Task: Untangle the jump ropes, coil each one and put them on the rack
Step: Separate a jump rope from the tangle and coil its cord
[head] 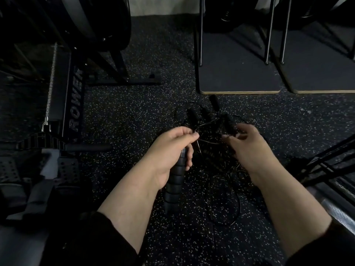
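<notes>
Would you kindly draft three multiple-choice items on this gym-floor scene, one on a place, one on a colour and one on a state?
1. Where does the tangle of thin black jump-rope cords lie?
A. on the speckled black rubber floor
B. on a rack shelf
C. on a chair seat

2. What colour is the ribbed jump-rope handle in the left hand?
A. red
B. white
C. black

3. What is the right hand doing?
A. lying flat on the floor
B. reaching into the tangle with its fingers curled
C. holding a dumbbell

Answers: 1 A, the cords and spare handles rest on the floor ahead of both hands. 2 C, the handle is black throughout. 3 B, its fingertips meet the cords; whether they pinch one is unclear.
</notes>
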{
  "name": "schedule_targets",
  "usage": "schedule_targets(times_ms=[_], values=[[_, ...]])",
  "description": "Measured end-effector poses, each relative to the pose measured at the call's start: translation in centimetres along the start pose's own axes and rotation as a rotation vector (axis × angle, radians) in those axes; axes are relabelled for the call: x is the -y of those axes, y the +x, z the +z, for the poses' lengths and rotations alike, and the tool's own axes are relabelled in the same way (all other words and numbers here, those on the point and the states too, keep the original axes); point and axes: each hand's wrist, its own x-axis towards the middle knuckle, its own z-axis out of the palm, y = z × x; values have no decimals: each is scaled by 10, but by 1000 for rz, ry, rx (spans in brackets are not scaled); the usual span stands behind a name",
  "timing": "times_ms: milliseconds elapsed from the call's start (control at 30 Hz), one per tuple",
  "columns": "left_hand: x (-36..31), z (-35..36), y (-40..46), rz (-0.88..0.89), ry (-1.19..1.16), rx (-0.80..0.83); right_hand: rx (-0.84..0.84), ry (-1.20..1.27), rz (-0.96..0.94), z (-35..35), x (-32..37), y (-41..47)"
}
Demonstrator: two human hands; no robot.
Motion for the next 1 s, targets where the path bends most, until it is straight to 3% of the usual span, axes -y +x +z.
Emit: schedule_targets(times_ms=[167, 233, 367, 467, 600, 800, 900, 1000], values=[[3, -2, -1, 81, 149, 22, -179, -182, -286, -2, 8, -9], [4, -1, -1, 118, 245, 57, -47, -106, -313, 0, 14, -14], [6, 3, -7, 155, 503, 233, 296, 98, -80, 11, 14, -20], [8, 5, -12, 114, 640, 352, 346, 305, 71, 12, 15, -20], [7, 5, -14, 92, 703, 412, 416, 224, 74, 10, 19, -23], [10, 1, -12, 129, 769, 352, 214, -439, -49, 0, 10, -13], [8, -7, -10, 122, 754, 249, 164, -421, -84, -6, 6, -9], [7, -17, -5, 57, 754, 46, 124, -135, -153, -3, 10, -11]])
